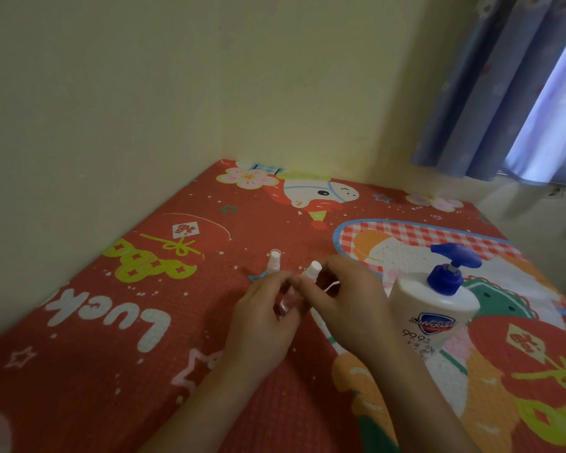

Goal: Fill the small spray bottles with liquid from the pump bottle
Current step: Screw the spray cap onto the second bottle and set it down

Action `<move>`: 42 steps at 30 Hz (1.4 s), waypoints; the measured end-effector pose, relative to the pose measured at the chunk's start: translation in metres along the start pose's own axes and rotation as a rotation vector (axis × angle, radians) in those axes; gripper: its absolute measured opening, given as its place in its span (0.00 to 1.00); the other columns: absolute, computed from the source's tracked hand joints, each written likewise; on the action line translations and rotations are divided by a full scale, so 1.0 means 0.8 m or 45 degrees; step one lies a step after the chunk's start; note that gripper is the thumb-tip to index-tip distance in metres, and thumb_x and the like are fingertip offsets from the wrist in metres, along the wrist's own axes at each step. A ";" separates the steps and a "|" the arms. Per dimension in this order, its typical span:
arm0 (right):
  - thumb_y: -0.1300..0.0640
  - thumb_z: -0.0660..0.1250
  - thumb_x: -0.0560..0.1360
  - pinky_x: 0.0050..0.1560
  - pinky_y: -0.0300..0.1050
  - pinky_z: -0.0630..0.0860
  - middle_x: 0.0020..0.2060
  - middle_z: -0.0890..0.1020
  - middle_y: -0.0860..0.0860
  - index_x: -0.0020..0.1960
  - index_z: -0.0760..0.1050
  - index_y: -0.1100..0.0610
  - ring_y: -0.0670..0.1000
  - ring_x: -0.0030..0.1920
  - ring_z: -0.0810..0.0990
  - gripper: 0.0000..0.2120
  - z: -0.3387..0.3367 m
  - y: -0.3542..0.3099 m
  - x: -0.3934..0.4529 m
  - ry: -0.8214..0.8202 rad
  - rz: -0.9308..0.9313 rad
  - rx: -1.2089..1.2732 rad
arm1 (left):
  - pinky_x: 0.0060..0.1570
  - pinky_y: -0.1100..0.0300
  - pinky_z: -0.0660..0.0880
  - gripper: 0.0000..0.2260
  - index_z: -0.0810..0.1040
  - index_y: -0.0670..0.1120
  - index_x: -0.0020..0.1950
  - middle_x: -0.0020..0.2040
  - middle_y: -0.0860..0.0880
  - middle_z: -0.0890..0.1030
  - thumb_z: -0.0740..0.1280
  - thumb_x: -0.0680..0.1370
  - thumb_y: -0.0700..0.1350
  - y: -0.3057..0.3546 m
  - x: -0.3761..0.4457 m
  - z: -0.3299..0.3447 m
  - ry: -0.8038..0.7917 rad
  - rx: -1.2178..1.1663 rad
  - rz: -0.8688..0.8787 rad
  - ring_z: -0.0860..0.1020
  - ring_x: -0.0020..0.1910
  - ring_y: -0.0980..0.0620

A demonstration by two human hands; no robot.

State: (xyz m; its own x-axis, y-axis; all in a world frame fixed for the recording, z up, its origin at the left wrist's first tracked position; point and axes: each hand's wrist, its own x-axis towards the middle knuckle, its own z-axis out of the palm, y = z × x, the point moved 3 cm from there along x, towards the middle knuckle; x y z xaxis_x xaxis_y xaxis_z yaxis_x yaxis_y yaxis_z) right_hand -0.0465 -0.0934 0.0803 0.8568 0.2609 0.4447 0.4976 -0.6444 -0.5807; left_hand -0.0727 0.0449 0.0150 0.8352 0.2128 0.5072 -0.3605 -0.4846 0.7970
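Here, both hands meet over a red cartoon-printed mat (138,371) that lies in the corner of a yellowish wall (144,93). The left hand (262,318) has its fingers curled round a small clear spray bottle (286,305), whose transparent body shows between the fingers, tilted rather than upright. The right hand (343,299), just beside the left and touching it at the fingertips, pinches the white spray head (312,269) at the top of that same bottle; a thin white tube (332,285) shows against the right palm, though whether the head is seated on the bottle or lifted off it cannot be told. So each grip is clenched on a part of the one bottle, the left on its body and the right on its head.

A second small spray bottle (273,261) stands upright on the mat just behind the left hand's fingertips, with a clear cap over its white head, apart from both hands.

The pump bottle (433,318), white with a blue pump (451,266) and a blue and red label, stands on the mat just to the right of the right hand, close to the wrist, and neither hand holds it. Its nozzle points to the right, away from the hands.

Well behind the pump bottle and above it, a blue curtain (490,93) hangs along the wall.
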 end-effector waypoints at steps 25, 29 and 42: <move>0.53 0.67 0.78 0.49 0.41 0.76 0.48 0.79 0.44 0.53 0.80 0.50 0.43 0.49 0.78 0.05 -0.007 -0.004 -0.001 -0.193 -0.051 0.207 | 0.42 0.63 0.79 0.09 0.77 0.60 0.55 0.47 0.61 0.83 0.68 0.76 0.58 0.005 0.002 -0.001 0.053 -0.024 0.025 0.82 0.45 0.62; 0.51 0.67 0.77 0.45 0.45 0.75 0.42 0.78 0.46 0.47 0.81 0.51 0.45 0.44 0.77 0.05 -0.003 0.003 0.000 -0.162 -0.055 0.109 | 0.42 0.52 0.81 0.12 0.79 0.58 0.55 0.48 0.58 0.83 0.66 0.76 0.61 -0.003 0.000 0.001 0.060 -0.043 0.000 0.83 0.45 0.59; 0.51 0.67 0.78 0.37 0.37 0.70 0.38 0.75 0.45 0.42 0.76 0.54 0.43 0.39 0.73 0.08 0.008 0.003 -0.001 0.040 -0.041 -0.092 | 0.39 0.54 0.80 0.09 0.79 0.57 0.53 0.44 0.65 0.80 0.66 0.75 0.57 0.009 0.002 0.004 0.163 0.007 0.070 0.81 0.44 0.61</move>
State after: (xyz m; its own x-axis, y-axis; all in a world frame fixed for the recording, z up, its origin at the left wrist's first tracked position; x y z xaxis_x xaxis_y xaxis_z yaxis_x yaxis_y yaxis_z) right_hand -0.0455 -0.0904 0.0742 0.8352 0.2608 0.4842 0.5131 -0.6864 -0.5153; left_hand -0.0725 0.0393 0.0204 0.7541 0.2921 0.5882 -0.4018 -0.5032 0.7651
